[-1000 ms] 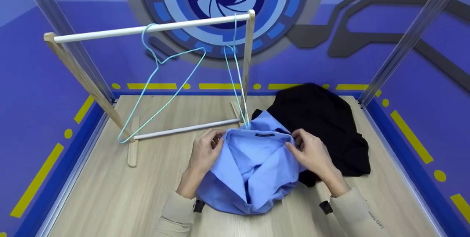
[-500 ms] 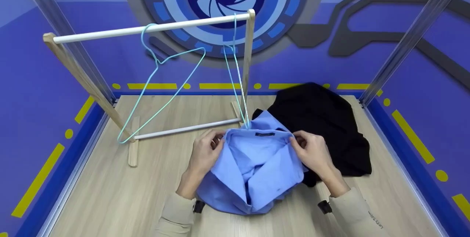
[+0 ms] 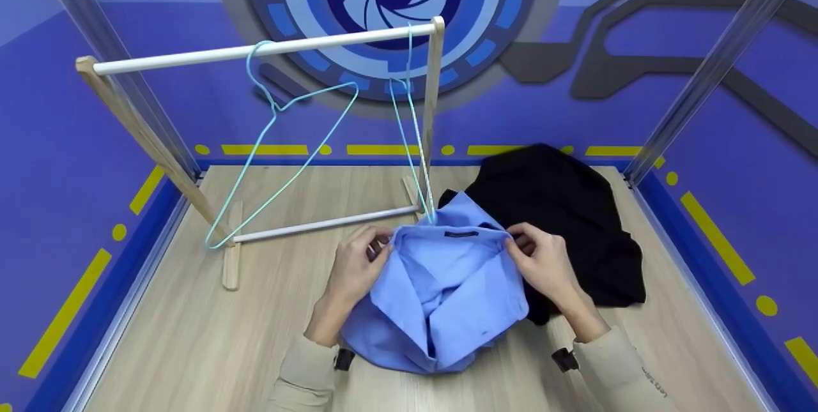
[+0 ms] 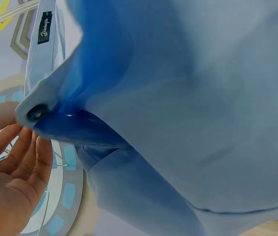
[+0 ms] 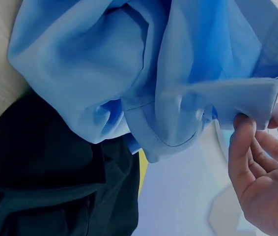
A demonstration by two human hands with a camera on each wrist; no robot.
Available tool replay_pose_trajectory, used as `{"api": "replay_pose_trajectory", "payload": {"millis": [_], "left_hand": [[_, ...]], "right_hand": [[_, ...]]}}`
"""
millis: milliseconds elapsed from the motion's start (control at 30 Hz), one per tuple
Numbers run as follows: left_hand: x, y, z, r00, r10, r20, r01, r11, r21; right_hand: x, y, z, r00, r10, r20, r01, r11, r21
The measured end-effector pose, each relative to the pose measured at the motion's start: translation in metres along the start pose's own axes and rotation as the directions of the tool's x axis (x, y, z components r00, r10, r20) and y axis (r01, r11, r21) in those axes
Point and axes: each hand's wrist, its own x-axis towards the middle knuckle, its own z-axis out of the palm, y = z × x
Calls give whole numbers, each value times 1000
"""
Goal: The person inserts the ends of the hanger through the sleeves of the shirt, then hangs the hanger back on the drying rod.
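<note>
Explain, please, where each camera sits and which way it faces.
Head: worn on the head, facing forward and down at the blue garment and the rack; the left hand, right hand and beige sleeves show.
Left wrist: worn on that wrist, facing the blue garment close up; the left hand shows at the picture's left edge.
Right wrist: worn on that wrist, facing the blue garment and the black garment; the right hand shows at the picture's right edge.
Shared: head and left wrist both show the dark label; head and right wrist, the black garment.
</note>
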Motion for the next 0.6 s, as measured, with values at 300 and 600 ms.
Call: {"api": "replay_pose_trajectory", "payload": {"millis": [300,600], "left_hand": [[2,1,-11,998,36,-43,-33,997,65],[4,4,-24,985,88,-147,-67,988,140]], "right_hand": [[2,-4,0,1000,26,6,-26,999,30],[1,-3,0,1000,3,9,-3,999,42]]}}
